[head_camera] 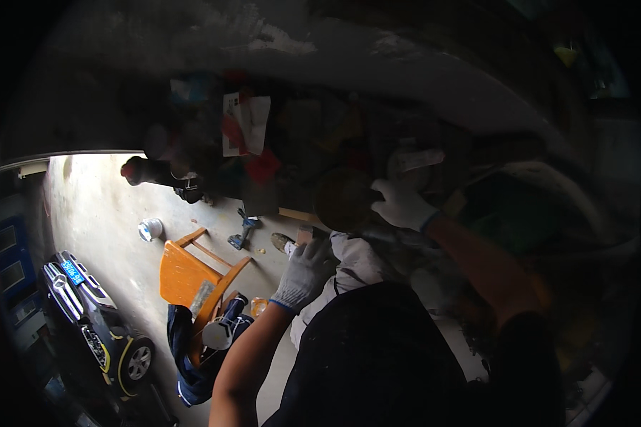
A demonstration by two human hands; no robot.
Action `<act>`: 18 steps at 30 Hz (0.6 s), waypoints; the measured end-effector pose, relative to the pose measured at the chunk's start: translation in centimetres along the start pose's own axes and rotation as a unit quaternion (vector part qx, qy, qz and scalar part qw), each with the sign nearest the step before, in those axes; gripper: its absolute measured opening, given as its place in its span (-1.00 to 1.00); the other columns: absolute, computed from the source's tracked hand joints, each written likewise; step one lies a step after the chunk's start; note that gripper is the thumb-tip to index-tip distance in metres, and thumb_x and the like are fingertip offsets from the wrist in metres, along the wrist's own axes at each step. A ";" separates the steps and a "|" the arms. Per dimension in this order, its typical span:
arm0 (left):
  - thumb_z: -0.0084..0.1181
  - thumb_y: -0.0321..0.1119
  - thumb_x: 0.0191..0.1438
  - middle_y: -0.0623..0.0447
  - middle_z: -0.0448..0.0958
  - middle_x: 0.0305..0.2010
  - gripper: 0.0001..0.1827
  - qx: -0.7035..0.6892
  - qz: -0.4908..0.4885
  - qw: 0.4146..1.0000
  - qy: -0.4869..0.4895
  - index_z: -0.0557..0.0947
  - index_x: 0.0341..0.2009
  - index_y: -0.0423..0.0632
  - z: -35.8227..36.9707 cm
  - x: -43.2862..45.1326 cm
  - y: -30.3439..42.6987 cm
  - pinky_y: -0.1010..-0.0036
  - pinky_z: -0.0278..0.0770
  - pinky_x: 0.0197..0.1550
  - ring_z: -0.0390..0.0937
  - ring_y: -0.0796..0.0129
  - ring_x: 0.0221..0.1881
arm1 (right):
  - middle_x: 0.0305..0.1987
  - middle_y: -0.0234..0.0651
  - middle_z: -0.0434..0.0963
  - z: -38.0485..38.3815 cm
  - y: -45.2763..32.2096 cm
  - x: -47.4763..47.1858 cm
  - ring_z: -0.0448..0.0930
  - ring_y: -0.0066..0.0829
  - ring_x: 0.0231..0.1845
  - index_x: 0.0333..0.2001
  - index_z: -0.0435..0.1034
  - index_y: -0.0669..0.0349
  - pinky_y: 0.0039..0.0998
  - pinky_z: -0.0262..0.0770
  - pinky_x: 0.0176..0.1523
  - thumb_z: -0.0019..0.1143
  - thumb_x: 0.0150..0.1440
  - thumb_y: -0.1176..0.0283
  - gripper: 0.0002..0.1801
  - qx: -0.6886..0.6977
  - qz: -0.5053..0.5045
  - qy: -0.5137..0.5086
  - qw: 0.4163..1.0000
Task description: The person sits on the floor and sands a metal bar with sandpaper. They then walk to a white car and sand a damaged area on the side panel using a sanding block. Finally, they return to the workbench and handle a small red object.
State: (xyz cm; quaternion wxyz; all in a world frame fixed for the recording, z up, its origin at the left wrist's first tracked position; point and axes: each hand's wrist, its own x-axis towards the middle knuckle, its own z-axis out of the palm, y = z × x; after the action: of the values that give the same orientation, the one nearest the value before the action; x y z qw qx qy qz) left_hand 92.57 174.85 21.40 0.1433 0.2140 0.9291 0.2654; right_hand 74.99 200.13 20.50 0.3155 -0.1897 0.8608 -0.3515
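Note:
My left hand (307,269), in a white knit work glove with a blue cuff, is low in front of my light trousers, its fingers curled near a small brownish block (305,234); whether it holds the block is unclear. Up and to the right, my right hand (400,205), gloved too, reaches over a dark cluttered surface, beside a round dark object (342,198). Its thumb and fingers look spread, but shadow hides whether they touch that object. Creased printed paper (253,125) and red scraps (263,166) lie farther up on the clutter.
An orange wooden chair (184,272) with dark clothing (179,341) over it stands on the concrete floor at left. Near it are a blue cordless power tool (241,229) and a whitish can (150,229). A dark car (93,315) is farther left. A dark green thing (523,208) is at right.

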 end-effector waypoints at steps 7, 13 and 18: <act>0.14 -0.31 0.09 -0.24 0.34 0.35 -0.83 0.022 -0.012 1.000 0.011 0.64 -0.31 -0.13 3.5 3.1 -2.1 -0.01 0.15 0.45 0.17 -0.19 0.44 | -0.16 0.09 0.65 3.7 -4.4 6.8 0.67 0.05 -0.12 -0.15 0.58 0.31 -0.05 0.60 -0.02 0.01 0.08 0.43 -0.69 -0.251 0.095 -0.138 0.953; 0.13 -0.32 0.09 -0.29 0.36 0.35 -0.83 0.035 -0.025 0.997 0.068 0.59 -0.41 -0.16 6.3 2.2 -2.8 -0.02 0.12 0.48 0.17 -0.19 0.46 | -0.15 0.11 0.65 7.2 -2.1 9.3 0.67 0.06 -0.12 -0.28 0.63 0.29 -0.04 0.61 -0.03 0.02 0.08 0.42 -0.74 -0.308 0.088 -0.167 0.932; 0.13 -0.33 0.09 -0.25 0.33 0.39 -0.83 -0.026 -0.037 0.998 0.051 0.61 -0.43 -0.16 5.4 2.0 -3.2 0.01 0.13 0.48 0.15 -0.15 0.48 | -0.13 0.13 0.64 8.6 -0.6 9.8 0.66 0.05 -0.08 -0.23 0.62 0.31 -0.08 0.59 0.02 0.01 0.11 0.42 -0.72 -0.287 0.097 -0.181 0.936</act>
State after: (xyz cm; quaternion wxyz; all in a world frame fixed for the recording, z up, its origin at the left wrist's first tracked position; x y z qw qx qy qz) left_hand 91.89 175.67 14.87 0.1114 0.1618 0.9352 0.2948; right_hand 73.71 190.13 12.17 0.4307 -0.2483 0.8675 -0.0169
